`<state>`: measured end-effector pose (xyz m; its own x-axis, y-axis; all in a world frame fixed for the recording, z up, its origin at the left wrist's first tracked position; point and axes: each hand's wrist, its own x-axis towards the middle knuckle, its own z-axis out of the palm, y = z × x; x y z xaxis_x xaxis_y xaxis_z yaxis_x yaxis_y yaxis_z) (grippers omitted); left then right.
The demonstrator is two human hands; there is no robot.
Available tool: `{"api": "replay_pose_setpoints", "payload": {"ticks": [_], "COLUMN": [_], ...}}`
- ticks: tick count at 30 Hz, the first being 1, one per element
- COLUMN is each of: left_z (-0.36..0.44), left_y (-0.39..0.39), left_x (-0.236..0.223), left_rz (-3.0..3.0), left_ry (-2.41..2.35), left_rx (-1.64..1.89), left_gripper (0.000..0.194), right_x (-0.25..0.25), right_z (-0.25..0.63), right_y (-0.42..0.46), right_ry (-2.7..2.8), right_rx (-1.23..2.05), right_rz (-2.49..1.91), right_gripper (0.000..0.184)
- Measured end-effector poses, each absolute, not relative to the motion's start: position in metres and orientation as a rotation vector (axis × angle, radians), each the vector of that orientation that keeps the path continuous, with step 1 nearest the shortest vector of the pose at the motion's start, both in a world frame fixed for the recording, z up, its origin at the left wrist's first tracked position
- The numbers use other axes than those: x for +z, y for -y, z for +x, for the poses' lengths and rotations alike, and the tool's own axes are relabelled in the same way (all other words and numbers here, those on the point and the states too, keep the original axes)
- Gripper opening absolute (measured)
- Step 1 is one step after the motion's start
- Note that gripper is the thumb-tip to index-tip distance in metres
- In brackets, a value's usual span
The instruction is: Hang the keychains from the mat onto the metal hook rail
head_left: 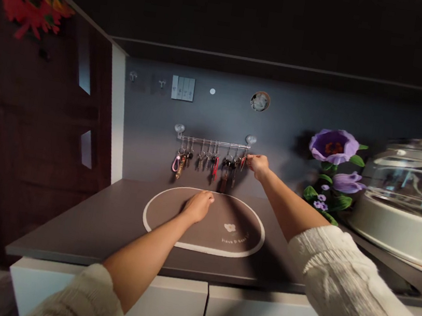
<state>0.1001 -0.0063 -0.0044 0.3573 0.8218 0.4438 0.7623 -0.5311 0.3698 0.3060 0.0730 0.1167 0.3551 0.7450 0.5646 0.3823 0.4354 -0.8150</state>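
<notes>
A clear hook rail (pixel 213 142) is fixed to the grey wall by two round mounts, with several bunches of keys hanging from it. At its right end, my right hand (pixel 259 166) is closed in a pinch on what looks like a key ring; a small red piece (pixel 243 162) hangs beside the fingertips. A pink loop (pixel 176 163) and a red strap (pixel 215 168) hang among the other keys (pixel 200 162). Lower down, my left hand (pixel 199 204) is a loose fist over the brown oval mat (pixel 171 220); nothing shows in it, though its palm is hidden.
Purple artificial flowers (pixel 333 146) and a cream appliance with a clear lid (pixel 403 216) stand on the counter at right. A dark flat device (pixel 387 271) lies before them. Switches (pixel 183 88) and small hooks (pixel 161 84) are on the wall. An overhead cabinet (pixel 253 23) hangs above.
</notes>
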Motion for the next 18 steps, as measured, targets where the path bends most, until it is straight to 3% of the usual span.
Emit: {"api": "replay_pose_setpoints", "payload": {"ticks": [8, 18], "left_z": [0.1, 0.099], "left_y": [0.006, 0.005], "left_x": [-0.005, -0.005], "left_rz": [2.509, 2.491], "left_ry": [-1.475, -1.472], "left_rx": [0.935, 0.952], "left_gripper": [0.024, 0.023], "right_x": [0.12, 0.114], "right_z": [0.298, 0.302], "right_y": [-0.066, -0.054], "right_ry": [1.065, 1.011], "right_rx": [0.603, 0.768], "right_rz": [-1.227, -1.264], "right_gripper": [0.02, 0.014]}}
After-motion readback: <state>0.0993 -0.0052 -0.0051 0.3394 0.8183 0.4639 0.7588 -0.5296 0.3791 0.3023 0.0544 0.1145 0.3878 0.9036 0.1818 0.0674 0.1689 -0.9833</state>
